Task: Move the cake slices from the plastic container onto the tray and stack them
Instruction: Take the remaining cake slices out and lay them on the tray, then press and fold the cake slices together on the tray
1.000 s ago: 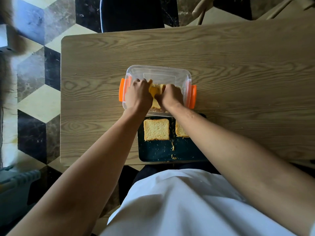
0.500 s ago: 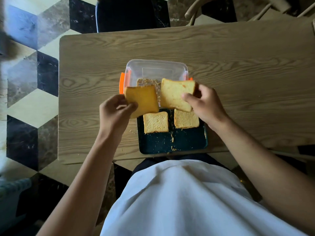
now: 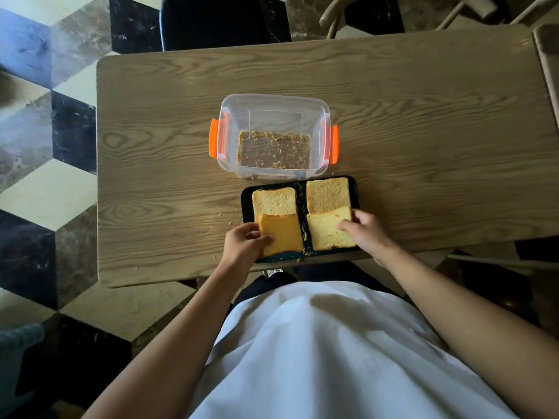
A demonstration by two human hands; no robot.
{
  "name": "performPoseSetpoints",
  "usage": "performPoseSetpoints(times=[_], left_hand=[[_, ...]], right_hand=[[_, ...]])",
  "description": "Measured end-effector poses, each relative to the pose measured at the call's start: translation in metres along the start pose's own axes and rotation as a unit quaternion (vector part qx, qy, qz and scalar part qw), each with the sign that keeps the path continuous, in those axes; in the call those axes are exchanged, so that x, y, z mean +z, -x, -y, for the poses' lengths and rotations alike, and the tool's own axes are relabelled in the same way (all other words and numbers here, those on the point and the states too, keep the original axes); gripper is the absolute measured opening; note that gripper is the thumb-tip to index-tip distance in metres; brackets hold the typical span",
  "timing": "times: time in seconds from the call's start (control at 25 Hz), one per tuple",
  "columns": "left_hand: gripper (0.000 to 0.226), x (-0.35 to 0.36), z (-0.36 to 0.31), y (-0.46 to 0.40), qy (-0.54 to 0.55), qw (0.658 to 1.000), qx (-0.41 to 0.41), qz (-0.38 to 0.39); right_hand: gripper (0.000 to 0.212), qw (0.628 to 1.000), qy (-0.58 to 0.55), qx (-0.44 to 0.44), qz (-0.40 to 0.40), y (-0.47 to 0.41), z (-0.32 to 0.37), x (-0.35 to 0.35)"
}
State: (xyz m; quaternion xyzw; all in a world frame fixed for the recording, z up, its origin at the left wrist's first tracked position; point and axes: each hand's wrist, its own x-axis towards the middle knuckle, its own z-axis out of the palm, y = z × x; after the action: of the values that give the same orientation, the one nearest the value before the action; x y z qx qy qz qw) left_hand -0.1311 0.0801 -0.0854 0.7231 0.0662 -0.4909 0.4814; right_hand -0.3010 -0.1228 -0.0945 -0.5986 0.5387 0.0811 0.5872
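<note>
A: Item one, plastic container (image 3: 273, 136): far side of the tray, touching or just short of its far edge, on the table (image 3: 423, 116). Contents: crumbs only, no slices.

B: Item two, tray (image 3: 246, 207): dark, at the near table edge. Four cake slices on it?

A: Four. Far left slice (image 3: 273, 201) and far right slice (image 3: 328, 194) lie flat. Near left slice (image 3: 282, 234) (smooth orange face up) is pinched at its left edge by the left hand (image 3: 246, 244). Near right slice (image 3: 328, 232) is pinched at its right edge by the right hand (image 3: 367, 232).

B: Both hands closed on cake, then. Relation governing the coming move?

A: Each held slice sits directly near-side of a flat one, overlapping its near edge. Stacking, in my judgement, means sliding each straight away from the body, left hand to the left pair, right hand to the right pair. No crossing needed.

B: Long axis?

A: Slices read nearly square; cannot tell.
</note>
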Motion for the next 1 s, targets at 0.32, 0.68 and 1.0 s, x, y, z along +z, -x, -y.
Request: performPoseSetpoints(times=[0.32, 0.68, 1.0], left_hand=[[0.026, 0.006, -0.007, -0.011, -0.256, 0.964, 0.015, -0.069], [0.032, 0.006, -0.035, -0.019, -0.271, 0.954, 0.089, -0.098], [0.060, 0.024, -0.020, -0.022, -0.584, 0.766, 0.266, 0.032]], right_hand=[[0.051, 0.936, 0.348, -0.024, -0.058, -0.001, 0.011, -0.009], [0.032, 0.967, 0.230, -0.094, 0.057, -0.016, 0.066, 0.046], [0.044, 0.930, 0.341, -0.132, 0.028, -0.029, 0.069, 0.079]])
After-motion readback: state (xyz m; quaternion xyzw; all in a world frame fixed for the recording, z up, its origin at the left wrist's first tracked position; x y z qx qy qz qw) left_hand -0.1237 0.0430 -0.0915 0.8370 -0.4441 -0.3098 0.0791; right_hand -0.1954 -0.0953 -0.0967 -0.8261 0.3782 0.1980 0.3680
